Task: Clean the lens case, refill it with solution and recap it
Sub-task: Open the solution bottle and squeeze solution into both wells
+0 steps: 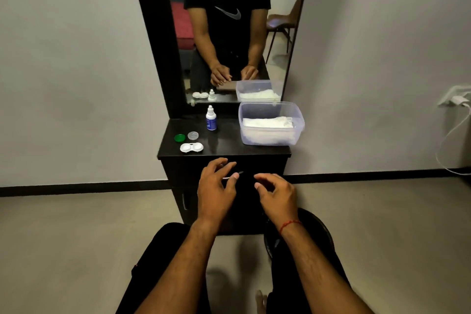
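Case (pixel 191 148) lies uncapped at front left of dresser top (pixel 229 146). 2 caps, green (pixel 179 137) and clear (pixel 193 135), just behind it. Bottle (pixel 211 118) upright further back. Left hand (pixel 216 186) curled at drawer handle (pixel 240 173), can't tell if gripping. Right hand (pixel 276 194) loosely curled, holding nothing.

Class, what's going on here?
A person sits at a dark dressing table. The lens case lies open on it, its green cap and clear cap beside it, with the solution bottle and a tub of white cloths behind. Neither hand holds these: both hover in front of the drawer, the left hand by its handle, the right hand empty.
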